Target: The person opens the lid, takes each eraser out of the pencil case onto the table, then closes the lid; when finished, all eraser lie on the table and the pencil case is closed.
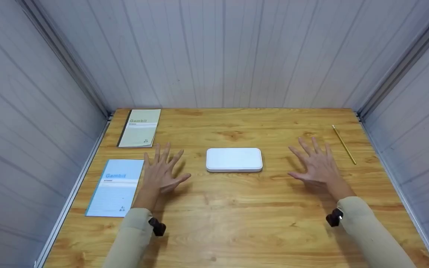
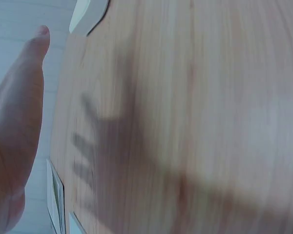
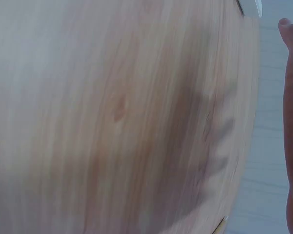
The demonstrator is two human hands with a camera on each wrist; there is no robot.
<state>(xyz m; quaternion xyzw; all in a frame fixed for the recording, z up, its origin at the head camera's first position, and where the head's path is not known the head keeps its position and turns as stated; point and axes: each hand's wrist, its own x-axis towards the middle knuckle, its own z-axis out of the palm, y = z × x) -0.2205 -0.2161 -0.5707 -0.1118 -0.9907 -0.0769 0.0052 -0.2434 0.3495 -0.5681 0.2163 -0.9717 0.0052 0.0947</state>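
My left hand [image 1: 159, 175] hovers over the table with its fingers spread, holding nothing. It is nearest to a blue notebook [image 1: 116, 188] marked "Gambit", whose right edge it partly overlaps in the head view. On the other side, my right hand [image 1: 318, 166] is spread in the same way above the wood, also holding nothing. Between the two hands lies a white rounded case [image 1: 234, 159], apart from both. A thin yellow pencil [image 1: 344, 144] lies slanted to the right of my right hand. In the left wrist view the thumb side of the left hand [image 2: 14, 131] shows above its shadow.
A cream notebook [image 1: 140, 128] with a dark spine lies at the table's back left corner, behind the blue one. Pale panel walls [image 1: 222, 52] enclose the wooden table [image 1: 229, 223] at the back and on both sides.
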